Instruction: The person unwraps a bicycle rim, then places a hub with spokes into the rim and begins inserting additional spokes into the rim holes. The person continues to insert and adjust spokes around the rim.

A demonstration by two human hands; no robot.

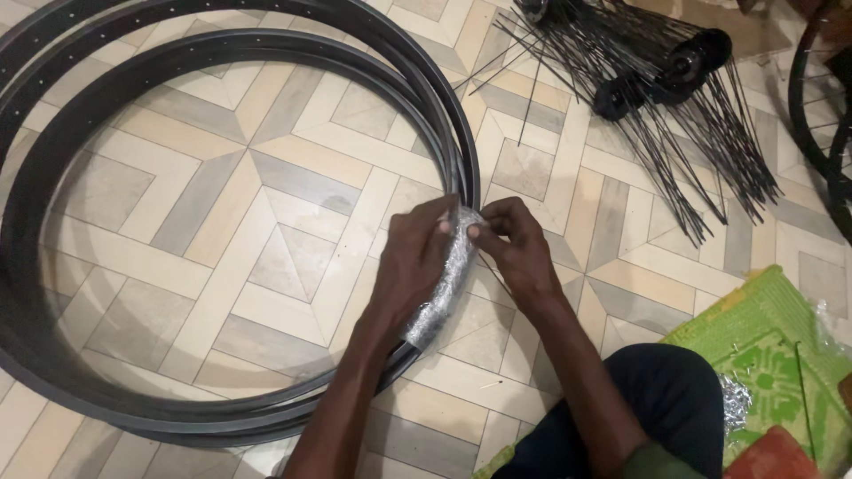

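Left hand and right hand — both pinching clear wrap on black rims

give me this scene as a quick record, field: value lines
setting: tiled floor with a geometric pattern
left hand: left hand grips the wrapped stretch of the rims
right hand: right hand pinches the top edge of the wrap
wrap: silvery plastic wrap around part of the stacked black rims
top right: black spokes with hubs, loose on the floor
bottom right: green mat
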